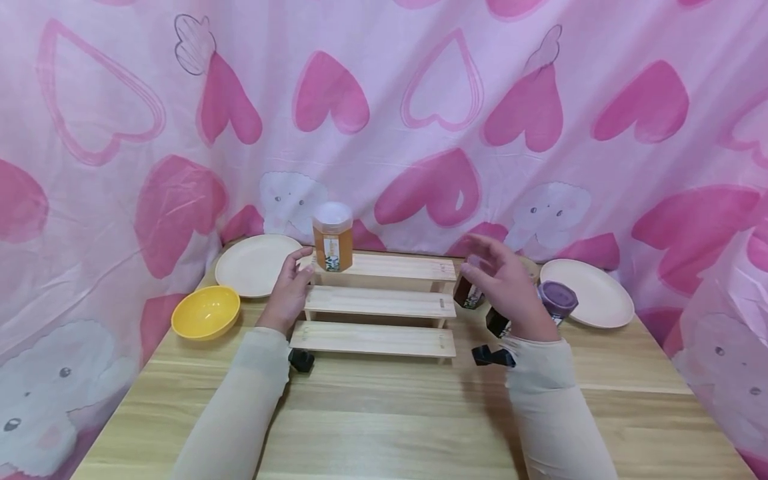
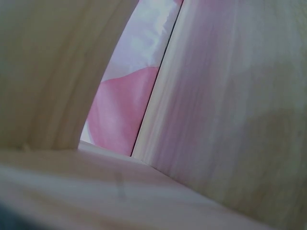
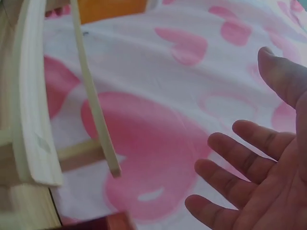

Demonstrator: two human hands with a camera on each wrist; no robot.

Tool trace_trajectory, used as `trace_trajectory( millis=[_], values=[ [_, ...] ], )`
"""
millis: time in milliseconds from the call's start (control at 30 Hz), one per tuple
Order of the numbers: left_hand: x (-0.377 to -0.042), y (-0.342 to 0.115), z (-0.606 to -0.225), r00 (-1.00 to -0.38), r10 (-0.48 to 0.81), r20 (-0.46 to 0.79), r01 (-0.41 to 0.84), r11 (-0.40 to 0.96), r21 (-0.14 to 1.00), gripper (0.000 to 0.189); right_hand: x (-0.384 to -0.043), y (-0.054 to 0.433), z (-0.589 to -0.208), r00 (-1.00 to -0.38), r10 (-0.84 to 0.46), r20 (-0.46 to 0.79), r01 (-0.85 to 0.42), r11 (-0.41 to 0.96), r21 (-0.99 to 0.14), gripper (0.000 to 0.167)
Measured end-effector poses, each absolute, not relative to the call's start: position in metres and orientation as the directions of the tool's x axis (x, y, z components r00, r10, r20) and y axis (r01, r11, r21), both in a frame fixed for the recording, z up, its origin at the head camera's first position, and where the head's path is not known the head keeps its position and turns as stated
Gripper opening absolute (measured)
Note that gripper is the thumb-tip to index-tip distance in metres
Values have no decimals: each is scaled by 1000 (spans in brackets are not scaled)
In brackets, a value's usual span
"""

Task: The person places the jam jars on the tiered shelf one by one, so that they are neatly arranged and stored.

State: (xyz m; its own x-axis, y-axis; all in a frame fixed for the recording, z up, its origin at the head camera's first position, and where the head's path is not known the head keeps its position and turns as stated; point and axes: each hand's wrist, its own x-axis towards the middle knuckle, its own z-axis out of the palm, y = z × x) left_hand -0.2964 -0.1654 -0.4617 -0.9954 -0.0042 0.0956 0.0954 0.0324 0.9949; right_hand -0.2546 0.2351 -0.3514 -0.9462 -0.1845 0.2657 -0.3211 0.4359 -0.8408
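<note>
1. Nearest my head camera, a left sleeve [image 1: 234, 407] and a right sleeve [image 1: 561, 407], both pale, reach forward over the wood-grain table [image 1: 372, 427].
2. By the left cuff I see a small black block [image 1: 301, 361]; beside the right cuff sits a black angular piece [image 1: 493, 357] (too small for me to identify either one).
3. Past these is the three-tier wooden stand [image 1: 372, 339], its steps rising away from me.
4. On its left, I have the left hand [image 1: 289, 290] with its fingers loosely bent and gripping nothing that I can see. My left wrist view gives only boards and a strip of curtain, so I cannot tell whether the fingertips touch anything.
5. On its right, the right hand [image 1: 511, 288] is wide, fingers spread and holding nothing. Beside and partly behind it are a dark jar [image 1: 465, 293], a second dark jar [image 1: 497, 325] and a purple-lidded jar [image 1: 558, 298].
6. Farther left is a yellow bowl [image 1: 206, 313], then a cream plate [image 1: 255, 267]; a matching plate [image 1: 591, 297] lies far right.
7. The amber jar [image 1: 341, 250], white-lidded and labelled, stands upright on the top tier's left end, just beside the left fingertips.
8. Behind everything hangs the pink heart-print curtain [image 1: 333, 150].
</note>
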Motion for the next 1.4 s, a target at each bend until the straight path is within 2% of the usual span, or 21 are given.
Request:
trace_trajectory(
  millis=[367, 533, 733, 1033, 1400],
  values=[
    [-296, -166, -461, -995, 0, 101, 101, 36, 994, 45, -245, 280, -342, -962, -171, 210, -270, 543, -795, 66],
    [-298, -167, -458, -994, 11, 110, 110, 18, 994, 46, -241, 304, -342, -979, -148, 140, -201, 595, -778, 72],
    [-297, -166, -458, -995, 12, 104, 104, 22, 994, 46, -242, 321, -346, -987, -131, 89, -153, 647, -747, 70],
    [-295, -164, -460, -995, 3, 103, 103, 26, 994, 43, -243, 334, -351, -978, -206, 39, -184, 752, -633, 72],
    [-294, -165, -458, -996, -4, 88, 88, 33, 996, 45, -241, 332, -350, -965, -261, 39, -222, 722, -655, 66]
  ],
)
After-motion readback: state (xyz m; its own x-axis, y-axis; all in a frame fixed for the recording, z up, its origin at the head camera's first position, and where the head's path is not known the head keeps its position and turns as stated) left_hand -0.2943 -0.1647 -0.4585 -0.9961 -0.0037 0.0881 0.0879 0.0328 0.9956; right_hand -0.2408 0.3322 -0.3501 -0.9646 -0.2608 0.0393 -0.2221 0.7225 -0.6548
